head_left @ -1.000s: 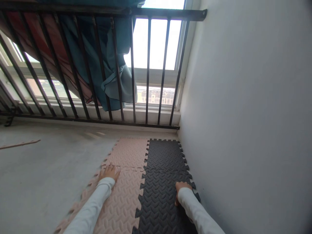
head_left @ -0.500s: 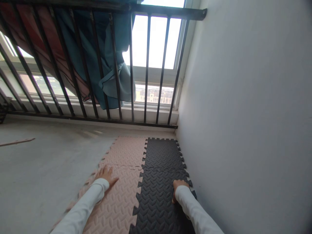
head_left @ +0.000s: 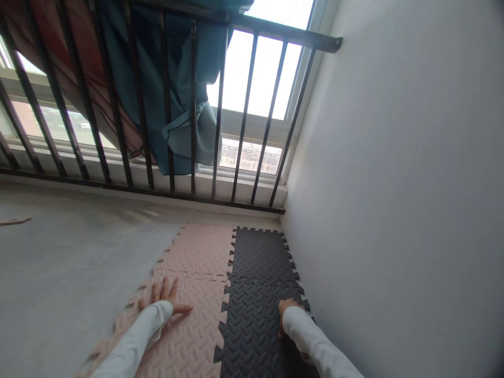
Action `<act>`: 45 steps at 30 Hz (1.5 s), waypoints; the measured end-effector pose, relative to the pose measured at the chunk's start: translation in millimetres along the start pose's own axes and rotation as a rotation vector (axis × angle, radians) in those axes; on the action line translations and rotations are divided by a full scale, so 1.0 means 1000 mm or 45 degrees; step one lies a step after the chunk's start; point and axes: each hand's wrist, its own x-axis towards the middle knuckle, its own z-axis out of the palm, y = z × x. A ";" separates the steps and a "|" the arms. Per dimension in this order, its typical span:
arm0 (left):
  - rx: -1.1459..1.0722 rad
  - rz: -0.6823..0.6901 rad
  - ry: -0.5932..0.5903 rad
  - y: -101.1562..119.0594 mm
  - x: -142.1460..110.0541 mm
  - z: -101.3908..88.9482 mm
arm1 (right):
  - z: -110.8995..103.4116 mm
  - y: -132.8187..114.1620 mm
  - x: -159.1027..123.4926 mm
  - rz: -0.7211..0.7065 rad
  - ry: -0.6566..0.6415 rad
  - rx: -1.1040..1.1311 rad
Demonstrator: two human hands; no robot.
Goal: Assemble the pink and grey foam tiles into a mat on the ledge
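The head view looks forward and down into a corner of a concrete floor [head_left: 79, 257], where a white wall [head_left: 394, 184] meets a black metal railing [head_left: 283, 38]. Two columns of interlocking foam mat tiles lie on the floor. The black foam tiles [head_left: 260, 257] run along the foot of the wall, and the pink foam tiles [head_left: 197, 252] lie beside them, joined along a toothed seam. Each colour shows two tiles, meeting at a seam across the column. The far ends of both columns stop just short of the railing's base.

The left hand [head_left: 163, 296] lies on the near pink tile, close to its outer edge by the concrete and just below the cross seam. Its fingers [head_left: 164, 287] are spread and released, pressed flat with nothing held. The right hand [head_left: 289, 311] rests on the near black tile, near the wall side. Its fingers [head_left: 281, 326] bend down onto the foam; whether they grip the tile, I cannot tell. White sleeves [head_left: 129, 344] cover both forearms.

Beyond the railing, a blue cloth [head_left: 189, 79] and a red cloth [head_left: 94, 100] hang before a bright window [head_left: 255, 73].
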 end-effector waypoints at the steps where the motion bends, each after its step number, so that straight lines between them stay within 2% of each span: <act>1: -0.001 -0.006 0.016 0.001 0.001 0.003 | -0.003 -0.007 0.003 0.011 0.031 -0.001; 2: -0.005 -0.010 0.039 0.001 0.003 0.006 | -0.007 -0.016 0.008 -0.007 0.086 0.012; 4: -0.022 -0.009 0.095 0.001 0.007 0.014 | -0.018 -0.040 0.019 -0.197 0.238 0.094; 6: -0.035 0.000 0.121 0.000 0.010 0.021 | -0.032 -0.071 0.033 -0.406 0.288 0.175; 8: -0.033 -0.007 0.120 -0.001 0.013 0.025 | -0.045 -0.101 0.048 -0.534 0.299 0.224; 11: -0.035 -0.011 0.117 -0.002 0.013 0.025 | -0.059 -0.134 0.067 -0.573 0.293 0.261; 13: -0.049 0.007 0.121 -0.002 0.009 0.023 | -0.063 -0.144 0.075 -0.565 0.314 0.242; 18: -0.101 0.069 0.157 -0.001 -0.009 0.011 | -0.052 -0.145 0.081 -0.569 0.429 0.176; 23: -0.085 0.061 0.148 0.001 -0.022 -0.002 | -0.044 -0.144 0.079 -0.566 0.393 0.169; 27: -0.044 0.046 0.161 0.003 -0.025 -0.004 | -0.057 -0.149 0.080 -0.538 0.338 0.099; 32: -0.059 0.034 0.180 0.004 -0.019 0.002 | -0.065 -0.153 0.098 -0.527 0.466 0.219; 35: -0.012 0.000 0.111 0.004 -0.013 0.006 | -0.063 -0.154 0.109 -0.526 0.440 0.224; 38: 0.037 -0.003 0.070 0.003 -0.009 0.007 | -0.065 -0.156 0.114 -0.551 0.531 0.152; 42: 0.039 0.014 0.125 0.003 -0.013 0.006 | -0.083 -0.158 0.119 -0.486 0.566 0.144; 45: -0.004 0.028 0.160 0.005 -0.020 0.003 | -0.097 -0.157 0.131 -0.418 0.672 0.212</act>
